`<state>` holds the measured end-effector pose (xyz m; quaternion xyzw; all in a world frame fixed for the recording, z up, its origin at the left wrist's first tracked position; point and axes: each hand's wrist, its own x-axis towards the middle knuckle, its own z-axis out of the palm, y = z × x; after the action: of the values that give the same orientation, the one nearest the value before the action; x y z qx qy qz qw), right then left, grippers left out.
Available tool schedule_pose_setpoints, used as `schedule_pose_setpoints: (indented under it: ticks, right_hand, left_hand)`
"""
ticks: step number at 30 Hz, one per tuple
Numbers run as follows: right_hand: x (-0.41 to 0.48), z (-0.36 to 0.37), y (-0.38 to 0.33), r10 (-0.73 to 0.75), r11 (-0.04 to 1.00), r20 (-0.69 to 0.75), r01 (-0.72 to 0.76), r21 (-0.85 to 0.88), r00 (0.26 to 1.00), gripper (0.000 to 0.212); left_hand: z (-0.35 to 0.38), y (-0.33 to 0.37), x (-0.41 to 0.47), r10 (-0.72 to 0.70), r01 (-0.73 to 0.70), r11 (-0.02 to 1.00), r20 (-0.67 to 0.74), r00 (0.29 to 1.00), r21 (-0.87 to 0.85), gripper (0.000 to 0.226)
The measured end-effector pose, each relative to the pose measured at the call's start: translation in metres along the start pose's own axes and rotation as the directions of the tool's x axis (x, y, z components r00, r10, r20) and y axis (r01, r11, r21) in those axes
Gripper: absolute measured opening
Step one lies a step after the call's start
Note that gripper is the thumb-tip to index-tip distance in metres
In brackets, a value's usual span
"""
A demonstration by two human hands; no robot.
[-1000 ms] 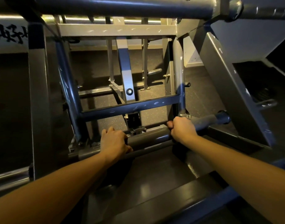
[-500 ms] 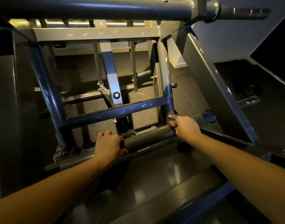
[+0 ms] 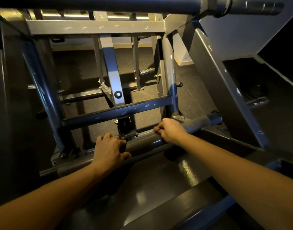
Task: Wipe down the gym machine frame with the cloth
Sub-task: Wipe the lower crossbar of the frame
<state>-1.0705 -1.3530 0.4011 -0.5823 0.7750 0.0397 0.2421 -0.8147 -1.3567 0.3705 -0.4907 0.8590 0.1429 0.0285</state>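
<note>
Two hands, both on one gray bar [image 3: 142,145] at the lower edge of the gym machine frame [image 3: 96,27] opening. Left hand [image 3: 109,150] is wrapped over the bar's left part, fingers curled on top, thumb underneath. It sits just beside one black clamp [image 3: 128,135]. Right hand [image 3: 170,131] is fisted around the same bar further right, near the foot of the right upright [image 3: 172,90]. The hands are apart, with bare bar between them. Cannot tell if a cloth is under either palm. Two blue uprights, the left one [image 3: 43,90] slanted, are joined by one blue crossbar [image 3: 119,112] above the hands. One thick tube [image 3: 109,4] runs along the top edge. One wide diagonal beam [image 3: 225,90] is at right. Speckled floor [image 3: 147,100] shows through the frame.
</note>
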Motion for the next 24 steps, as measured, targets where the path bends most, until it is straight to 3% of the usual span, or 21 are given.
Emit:
schedule_pose_setpoints:
  ticks: [2, 4, 9, 11, 14, 17, 24]
  right_hand:
    - [-0.004, 0.0, -0.011, -0.072, 0.997, 0.072, 0.07, 0.029, 0.995, 0.021]
    - [-0.006, -0.012, -0.003, -0.043, 0.999, 0.045, 0.044, -0.017, 0.998, 0.019]
    - [-0.021, -0.053, 0.066, 0.161, 0.964, -0.261, -0.208, -0.163, 0.952, 0.018]
    - [-0.021, -0.055, 0.086, 0.23, 0.919, -0.266, -0.299, -0.258, 0.936, 0.026]
    - [-0.014, -0.044, 0.089, 0.379, 0.907, -0.235, -0.409, -0.095, 0.895, 0.021]
    - [-0.011, -0.034, 0.082, 0.414, 0.909, -0.255, -0.408, 0.081, 0.874, 0.016]
    - [-0.016, -0.019, 0.043, 0.214, 0.946, -0.056, -0.192, 0.26, 0.975, 0.015]
  left_hand:
    - [0.002, 0.0, 0.0, 0.0, 0.0, 1.0, 0.001, 1.0, 0.002, 0.054]
    - [0.004, -0.002, 0.0, 0.0, 0.0, 1.0, -0.008, 1.0, 0.002, 0.056]
    - [0.004, -0.001, 0.002, -0.005, 0.005, 0.999, -0.011, 1.0, -0.034, 0.055]
    - [0.005, 0.0, 0.001, -0.009, 0.009, 0.999, -0.014, 1.0, -0.034, 0.055]
    - [0.008, 0.001, 0.001, -0.017, 0.016, 0.998, -0.028, 0.999, -0.054, 0.056]
    - [0.008, 0.003, 0.002, -0.017, 0.016, 0.999, -0.026, 0.999, -0.044, 0.054]
    - [0.006, 0.005, -0.001, -0.012, 0.012, 1.0, -0.025, 1.0, -0.023, 0.05]
